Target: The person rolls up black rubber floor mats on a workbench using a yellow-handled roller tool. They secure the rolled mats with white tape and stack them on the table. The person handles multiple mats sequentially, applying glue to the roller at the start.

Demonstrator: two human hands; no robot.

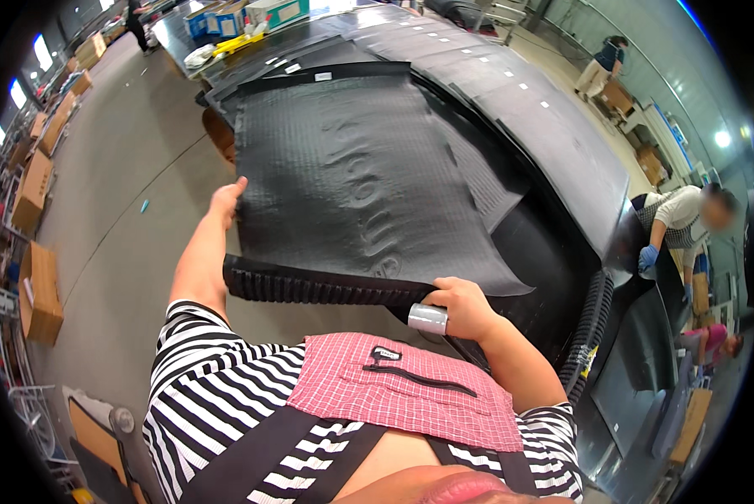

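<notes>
A large black rubber mat [310,168] with raised lettering and a small white label at its far edge is held up in front of me. Its near border [326,286] curls into a ribbed black strip. My left hand [226,202] grips the mat's left edge, thumb on top and the other fingers hidden beneath. At the near right corner my right hand [465,307] is closed round a whitish-grey roll [428,318], which looks like tape or labels. Its fingers also touch the mat's near edge; how firmly they pinch it is hidden.
Stacked black mats [528,109] with white labels cover the table to the right. Boxes [280,12] and a yellow tool [238,44] lie at its far end. A blue-gloved co-worker [671,218] works at the right. Cardboard boxes [41,294] line the left floor.
</notes>
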